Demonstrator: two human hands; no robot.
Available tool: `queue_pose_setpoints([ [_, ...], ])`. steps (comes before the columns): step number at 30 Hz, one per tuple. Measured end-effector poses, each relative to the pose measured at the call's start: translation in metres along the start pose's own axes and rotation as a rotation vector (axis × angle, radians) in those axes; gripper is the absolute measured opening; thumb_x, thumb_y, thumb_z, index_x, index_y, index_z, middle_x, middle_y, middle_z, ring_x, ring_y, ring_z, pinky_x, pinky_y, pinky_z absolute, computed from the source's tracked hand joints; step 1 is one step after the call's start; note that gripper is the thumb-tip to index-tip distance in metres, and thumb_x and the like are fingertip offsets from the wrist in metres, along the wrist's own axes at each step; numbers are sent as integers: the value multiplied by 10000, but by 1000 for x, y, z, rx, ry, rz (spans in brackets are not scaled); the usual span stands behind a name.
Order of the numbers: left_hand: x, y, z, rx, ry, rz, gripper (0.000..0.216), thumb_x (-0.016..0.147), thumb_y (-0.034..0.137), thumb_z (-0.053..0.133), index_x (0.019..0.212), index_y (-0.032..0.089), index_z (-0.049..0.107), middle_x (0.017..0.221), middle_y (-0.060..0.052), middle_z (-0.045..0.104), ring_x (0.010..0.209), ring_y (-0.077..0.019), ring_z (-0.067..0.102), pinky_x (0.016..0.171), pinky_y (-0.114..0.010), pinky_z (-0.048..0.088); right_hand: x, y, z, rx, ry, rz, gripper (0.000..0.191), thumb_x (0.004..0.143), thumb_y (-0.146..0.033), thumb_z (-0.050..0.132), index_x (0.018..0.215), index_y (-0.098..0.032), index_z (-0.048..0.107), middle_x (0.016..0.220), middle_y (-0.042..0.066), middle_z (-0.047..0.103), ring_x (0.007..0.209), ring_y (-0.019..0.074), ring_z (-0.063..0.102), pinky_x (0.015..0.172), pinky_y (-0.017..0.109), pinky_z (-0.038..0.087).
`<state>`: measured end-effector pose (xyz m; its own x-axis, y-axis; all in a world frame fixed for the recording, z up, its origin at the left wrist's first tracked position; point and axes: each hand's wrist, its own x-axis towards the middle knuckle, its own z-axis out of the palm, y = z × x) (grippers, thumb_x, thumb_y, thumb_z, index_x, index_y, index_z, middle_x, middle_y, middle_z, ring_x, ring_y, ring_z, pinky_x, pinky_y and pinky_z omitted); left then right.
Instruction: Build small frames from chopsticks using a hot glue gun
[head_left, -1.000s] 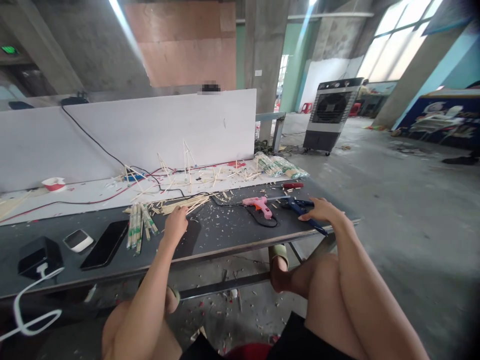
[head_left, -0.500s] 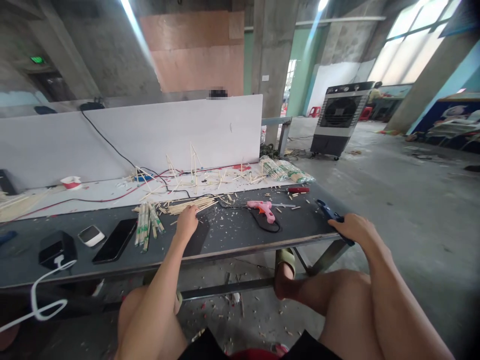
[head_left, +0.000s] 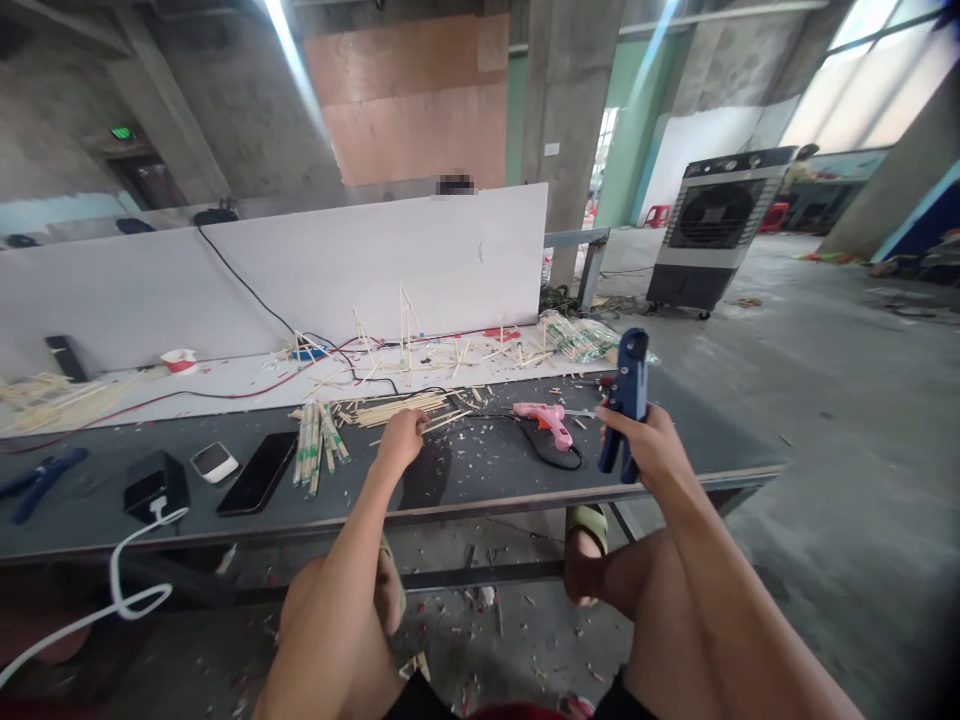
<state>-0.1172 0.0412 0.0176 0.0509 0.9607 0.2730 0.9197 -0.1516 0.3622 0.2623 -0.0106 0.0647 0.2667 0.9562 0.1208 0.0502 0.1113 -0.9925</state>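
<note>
Looking down from the head view, you have your right hand (head_left: 651, 450) closed around the lower handles of the blue cutter (head_left: 628, 392), which stands nearly upright, its head up, above the near right part of the bench (head_left: 480, 492). Your fingers wrap the handles fully, and the tool is lifted clear of the surface. Your left hand (head_left: 401, 440) lies knuckles up on the bench, fingers curled down at the near end of the loose bamboo sticks (head_left: 396, 407). It touches them, but you cannot tell whether it pinches one.

Between your two hands lies the pink glue gun (head_left: 546, 420), its black cord looping just beside it. Left of your left hand sits a bundle of wrapped chopsticks (head_left: 315, 452), then a dark phone (head_left: 259, 472). Behind the bench stands a white board (head_left: 337, 270), and well off to the right an air cooler (head_left: 712, 228) stands on the floor.
</note>
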Motion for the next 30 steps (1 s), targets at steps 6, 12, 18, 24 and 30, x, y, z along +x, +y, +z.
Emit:
queue_pose_setpoints([
  [6, -8, -5, -18, -100, 74, 15, 281, 932, 187, 489, 1002, 171, 760, 1043, -141, 763, 942, -288, 709, 831, -354, 516, -11, -5, 52, -120, -80, -87, 436, 691, -546, 772, 847, -164, 632, 582, -8, 594, 511, 155, 542, 519, 268, 424],
  [12, -20, 17, -30, -640, 183, -58, 280, 933, 389, 538, 1020, 176, 697, 725, -57, 694, 541, -167, 584, 534, -263, 437, -25, -7, 91, -319, -251, -47, 332, 812, -502, 650, 814, -171, 639, 605, 27, 631, 572, 195, 606, 556, 284, 432],
  [18, -27, 55, -30, -841, 364, -33, 268, 905, 417, 617, 1048, 192, 635, 738, -36, 698, 537, -133, 578, 514, -221, 401, -40, 0, 121, -602, -373, -231, 107, 833, -284, 630, 828, -179, 652, 766, 59, 705, 732, 213, 642, 672, 286, 405],
  [24, -26, 75, -31, -558, 594, 83, 263, 912, 430, 629, 825, 196, 711, 655, -34, 680, 543, -149, 562, 545, -247, 379, -50, -5, 137, -687, -372, -225, 141, 853, -307, 635, 895, -173, 645, 826, 94, 719, 788, 245, 654, 677, 291, 376],
  [30, -22, 80, -36, -402, 710, 198, 241, 949, 366, 579, 884, 196, 736, 782, -69, 739, 665, -184, 644, 612, -266, 428, -45, -9, 148, -642, -336, -206, 190, 861, -366, 616, 878, -178, 641, 795, 89, 719, 744, 239, 652, 650, 284, 368],
])
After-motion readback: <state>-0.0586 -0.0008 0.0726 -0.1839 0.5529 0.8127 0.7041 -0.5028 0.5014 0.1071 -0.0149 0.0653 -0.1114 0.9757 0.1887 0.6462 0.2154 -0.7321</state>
